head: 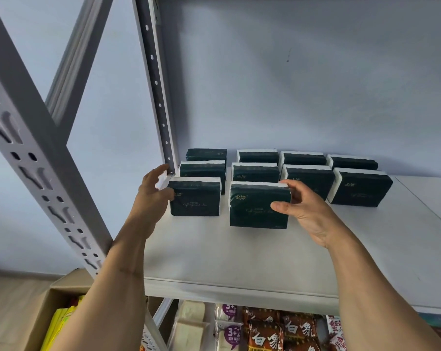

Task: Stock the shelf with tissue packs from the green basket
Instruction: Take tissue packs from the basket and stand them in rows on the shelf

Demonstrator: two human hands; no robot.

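Observation:
Several dark green tissue packs with white ends stand upright in rows on the white shelf (239, 257). My left hand (152, 196) grips the left end of the front-left tissue pack (195, 197), which rests on the shelf. My right hand (303, 206) holds the right end of the front-middle tissue pack (257, 206), thumb on its face and fingers behind it. Further packs (358, 187) stand behind and to the right. The green basket is out of view.
A grey perforated shelf upright (44, 173) rises at the left, with a second post (156, 84) at the back. A cardboard box (50, 315) with yellow packets sits on the floor lower left. Snack packets (265, 330) fill the shelf below.

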